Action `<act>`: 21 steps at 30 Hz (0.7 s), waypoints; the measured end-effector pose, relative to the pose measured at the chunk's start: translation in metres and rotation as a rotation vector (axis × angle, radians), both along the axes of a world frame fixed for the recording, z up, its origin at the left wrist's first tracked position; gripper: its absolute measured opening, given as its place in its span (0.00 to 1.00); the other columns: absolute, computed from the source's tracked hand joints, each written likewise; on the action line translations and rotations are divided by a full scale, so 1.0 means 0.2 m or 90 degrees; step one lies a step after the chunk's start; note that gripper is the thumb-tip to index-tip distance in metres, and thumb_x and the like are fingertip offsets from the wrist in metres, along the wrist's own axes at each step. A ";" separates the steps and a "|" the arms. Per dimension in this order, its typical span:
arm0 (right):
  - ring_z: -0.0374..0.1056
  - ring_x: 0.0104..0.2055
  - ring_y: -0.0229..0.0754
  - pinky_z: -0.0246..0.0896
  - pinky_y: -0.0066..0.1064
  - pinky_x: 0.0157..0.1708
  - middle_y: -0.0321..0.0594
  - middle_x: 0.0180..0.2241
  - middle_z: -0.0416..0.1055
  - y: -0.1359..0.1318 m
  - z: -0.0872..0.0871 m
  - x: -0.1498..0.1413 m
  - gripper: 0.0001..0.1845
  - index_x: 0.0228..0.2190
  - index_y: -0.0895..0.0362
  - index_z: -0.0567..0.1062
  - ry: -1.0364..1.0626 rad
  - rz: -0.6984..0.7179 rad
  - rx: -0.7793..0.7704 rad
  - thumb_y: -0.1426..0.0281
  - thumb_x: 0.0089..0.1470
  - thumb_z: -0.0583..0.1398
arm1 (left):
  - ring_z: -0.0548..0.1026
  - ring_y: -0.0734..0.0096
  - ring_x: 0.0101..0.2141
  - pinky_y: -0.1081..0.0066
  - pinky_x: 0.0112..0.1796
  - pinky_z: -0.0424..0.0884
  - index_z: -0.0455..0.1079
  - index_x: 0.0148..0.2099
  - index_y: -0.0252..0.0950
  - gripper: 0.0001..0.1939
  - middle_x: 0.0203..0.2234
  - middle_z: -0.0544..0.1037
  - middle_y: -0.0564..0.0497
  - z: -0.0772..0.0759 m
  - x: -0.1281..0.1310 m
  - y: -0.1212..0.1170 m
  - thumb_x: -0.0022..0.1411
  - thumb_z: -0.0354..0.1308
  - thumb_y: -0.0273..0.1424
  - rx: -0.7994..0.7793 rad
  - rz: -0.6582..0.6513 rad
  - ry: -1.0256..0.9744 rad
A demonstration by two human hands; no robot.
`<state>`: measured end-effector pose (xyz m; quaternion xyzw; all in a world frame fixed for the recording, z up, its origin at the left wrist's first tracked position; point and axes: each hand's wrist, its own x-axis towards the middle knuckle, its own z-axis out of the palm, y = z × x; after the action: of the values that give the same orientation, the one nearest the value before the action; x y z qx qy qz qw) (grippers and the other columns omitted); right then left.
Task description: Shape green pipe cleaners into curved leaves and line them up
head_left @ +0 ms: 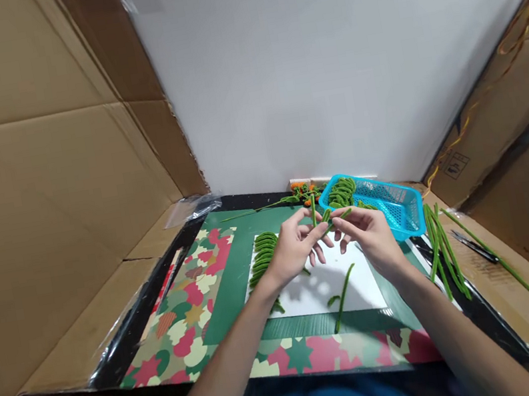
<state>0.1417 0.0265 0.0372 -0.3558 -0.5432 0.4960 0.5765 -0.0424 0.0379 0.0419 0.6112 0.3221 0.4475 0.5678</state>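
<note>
Centrally, both hands (295, 243) (372, 234) pinching green stems (313, 210), white paper (306, 299) partly open beneath, loose stem (344, 294) crossing its near edge

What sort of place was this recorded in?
Probably a small, makeshift craft workspace: cardboard panels stand at both sides, curved green pieces are lined up on a white sheet, and long green stems lie beside a blue basket.

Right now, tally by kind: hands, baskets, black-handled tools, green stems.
Hands: 2 (left hand, right hand)
Blue basket: 1
Black-handled tool: 1
Green stems: many, overlapping and partly hidden; no sure count, left out of the total
Total: 4
</note>
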 end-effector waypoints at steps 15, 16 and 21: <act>0.79 0.33 0.47 0.77 0.35 0.28 0.44 0.35 0.82 0.02 -0.26 -0.04 0.20 0.41 0.57 0.81 -0.025 -0.238 0.059 0.57 0.54 0.73 | 0.69 0.78 0.11 0.80 0.12 0.60 0.65 0.45 0.36 0.23 0.24 0.80 0.54 -0.20 0.10 -0.04 0.65 0.66 0.50 -0.059 0.028 -0.029; 0.79 0.34 0.47 0.77 0.35 0.29 0.44 0.35 0.82 0.01 -0.26 -0.04 0.19 0.42 0.57 0.81 -0.024 -0.244 0.061 0.58 0.54 0.74 | 0.68 0.79 0.11 0.80 0.12 0.59 0.66 0.45 0.36 0.23 0.23 0.80 0.54 -0.21 0.10 -0.04 0.65 0.66 0.49 -0.060 0.028 -0.023; 0.80 0.38 0.47 0.78 0.38 0.37 0.43 0.37 0.82 -0.01 -0.28 -0.06 0.19 0.43 0.55 0.80 -0.009 -0.218 0.062 0.59 0.54 0.74 | 0.65 0.81 0.10 0.80 0.13 0.57 0.65 0.43 0.37 0.22 0.21 0.79 0.55 -0.21 0.09 -0.04 0.66 0.65 0.49 -0.060 0.025 -0.008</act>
<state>0.1294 0.0248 -0.0193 -0.4183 -0.5017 0.3615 0.6653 -0.0251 0.0298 -0.0009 0.5747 0.3512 0.4463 0.5893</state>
